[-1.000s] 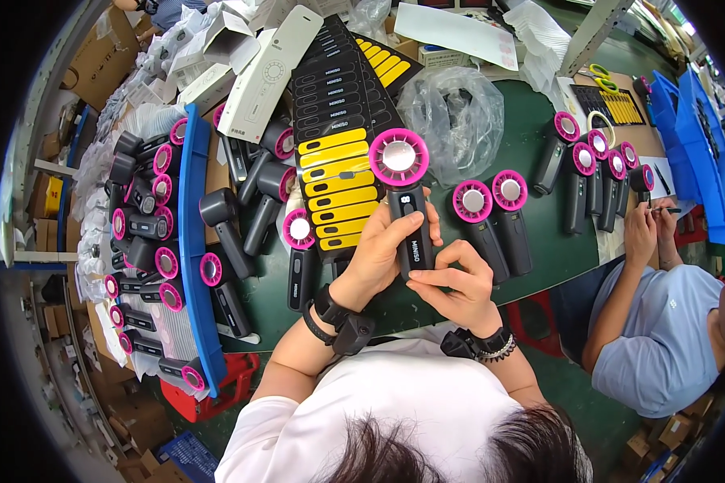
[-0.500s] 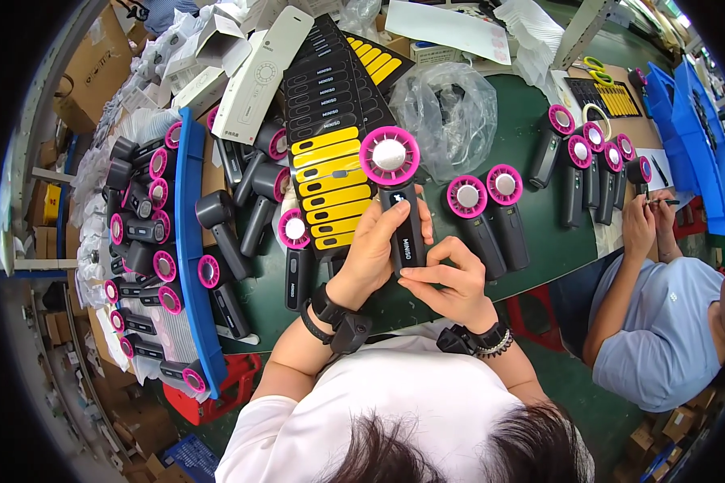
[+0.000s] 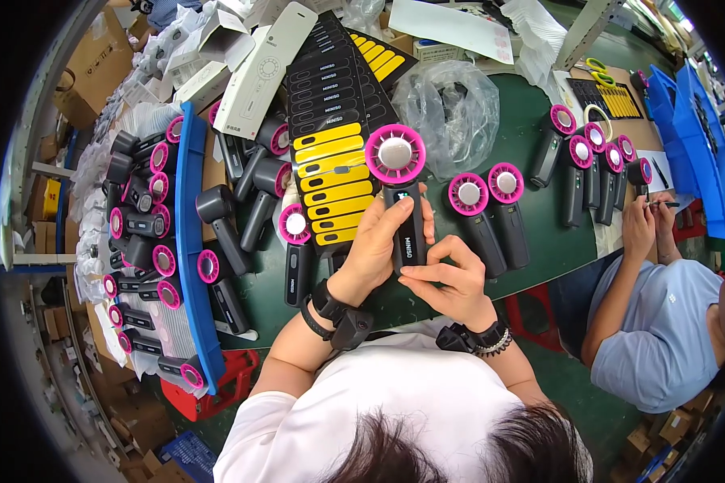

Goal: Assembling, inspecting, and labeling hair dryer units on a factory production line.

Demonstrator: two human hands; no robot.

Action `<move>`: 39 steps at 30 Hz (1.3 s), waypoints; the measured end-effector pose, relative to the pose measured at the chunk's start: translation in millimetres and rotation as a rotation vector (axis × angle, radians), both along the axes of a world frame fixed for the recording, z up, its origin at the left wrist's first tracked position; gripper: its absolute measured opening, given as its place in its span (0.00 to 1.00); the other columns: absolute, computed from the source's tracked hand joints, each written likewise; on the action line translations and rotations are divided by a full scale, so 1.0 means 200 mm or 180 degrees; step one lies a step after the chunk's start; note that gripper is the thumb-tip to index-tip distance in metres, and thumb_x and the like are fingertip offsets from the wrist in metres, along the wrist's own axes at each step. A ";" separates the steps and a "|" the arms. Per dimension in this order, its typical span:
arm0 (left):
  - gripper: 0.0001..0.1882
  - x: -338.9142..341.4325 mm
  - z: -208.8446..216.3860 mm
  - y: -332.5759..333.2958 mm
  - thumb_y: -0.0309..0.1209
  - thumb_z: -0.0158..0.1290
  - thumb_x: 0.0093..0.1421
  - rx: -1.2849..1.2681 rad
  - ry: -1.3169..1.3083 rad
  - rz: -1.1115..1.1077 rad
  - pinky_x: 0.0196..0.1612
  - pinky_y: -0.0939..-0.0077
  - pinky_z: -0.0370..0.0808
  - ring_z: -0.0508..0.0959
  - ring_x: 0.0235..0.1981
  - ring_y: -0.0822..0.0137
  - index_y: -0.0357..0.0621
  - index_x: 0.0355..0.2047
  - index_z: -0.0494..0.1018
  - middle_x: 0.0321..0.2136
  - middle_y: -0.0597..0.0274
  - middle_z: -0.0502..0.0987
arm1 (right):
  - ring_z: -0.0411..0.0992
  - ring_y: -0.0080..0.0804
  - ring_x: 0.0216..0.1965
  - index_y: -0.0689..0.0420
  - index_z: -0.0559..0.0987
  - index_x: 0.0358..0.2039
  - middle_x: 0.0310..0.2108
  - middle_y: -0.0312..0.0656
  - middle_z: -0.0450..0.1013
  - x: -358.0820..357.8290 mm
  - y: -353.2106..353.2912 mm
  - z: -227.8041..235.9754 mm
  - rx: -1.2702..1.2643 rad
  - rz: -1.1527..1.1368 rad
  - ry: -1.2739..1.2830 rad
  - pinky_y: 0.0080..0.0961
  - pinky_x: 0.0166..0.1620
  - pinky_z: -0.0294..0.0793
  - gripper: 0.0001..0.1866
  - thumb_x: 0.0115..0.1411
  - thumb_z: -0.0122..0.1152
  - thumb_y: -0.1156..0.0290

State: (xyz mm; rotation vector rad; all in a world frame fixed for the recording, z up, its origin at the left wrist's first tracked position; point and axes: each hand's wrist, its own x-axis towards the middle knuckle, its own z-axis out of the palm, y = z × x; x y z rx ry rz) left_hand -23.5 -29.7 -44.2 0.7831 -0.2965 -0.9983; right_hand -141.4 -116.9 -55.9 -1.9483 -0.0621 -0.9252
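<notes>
A dark grey handheld fan with a pink ring and silver centre stands upright in my left hand. The left fingers wrap round its handle, and the thumb lies over the front near a small lit display. My right hand pinches at the handle's lower end; whether a small piece lies between those fingertips is hidden. Just right of the hands, two more fans lie on the green table. One fan lies left of my left hand. Beyond the hands is a black sheet with yellow strips.
A blue tray full of fans stands at the left, with loose fans beside it. A white box and a clear plastic bag lie at the back. On the right, a co-worker handles another fan near several others.
The held fan appears very slightly farther right, along with most of the scene. Both hands keep the same grip.
</notes>
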 end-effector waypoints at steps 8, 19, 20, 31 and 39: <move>0.21 -0.01 0.02 -0.01 0.37 0.46 0.63 0.0076 -0.0028 0.0083 0.33 0.78 0.74 0.74 0.29 0.70 0.35 0.50 0.60 0.32 0.59 0.71 | 0.64 0.24 0.21 0.53 0.83 0.28 0.22 0.34 0.64 0.00 -0.01 0.01 -0.0032 -0.0020 -0.0001 0.19 0.22 0.63 0.12 0.39 0.73 0.76; 0.22 0.00 0.02 0.00 0.34 0.47 0.61 0.0014 -0.0043 0.0017 0.35 0.76 0.75 0.74 0.31 0.69 0.34 0.51 0.59 0.33 0.59 0.70 | 0.65 0.24 0.21 0.53 0.83 0.28 0.22 0.34 0.64 0.00 -0.01 0.01 0.0004 0.0001 0.0029 0.19 0.22 0.65 0.12 0.39 0.73 0.76; 0.22 0.01 0.02 -0.01 0.33 0.47 0.61 -0.0001 -0.0114 0.0000 0.35 0.76 0.75 0.74 0.32 0.69 0.34 0.52 0.59 0.34 0.59 0.70 | 0.65 0.24 0.21 0.53 0.83 0.28 0.23 0.34 0.64 0.00 -0.02 0.02 0.0010 -0.0002 0.0025 0.19 0.22 0.65 0.12 0.39 0.73 0.76; 0.21 0.01 0.03 0.00 0.27 0.47 0.60 -0.0088 -0.0134 -0.0135 0.40 0.73 0.74 0.74 0.35 0.68 0.36 0.53 0.57 0.36 0.59 0.70 | 0.64 0.24 0.21 0.53 0.83 0.29 0.23 0.34 0.63 -0.01 -0.02 0.02 0.0073 -0.0010 -0.0019 0.19 0.23 0.65 0.13 0.39 0.73 0.77; 0.22 0.01 0.02 0.01 0.27 0.47 0.59 -0.0215 -0.0031 -0.0195 0.41 0.72 0.74 0.74 0.36 0.67 0.37 0.53 0.57 0.38 0.58 0.70 | 0.64 0.24 0.22 0.53 0.83 0.29 0.23 0.34 0.63 -0.03 -0.02 0.02 0.0127 -0.0021 0.0010 0.19 0.24 0.65 0.13 0.39 0.73 0.77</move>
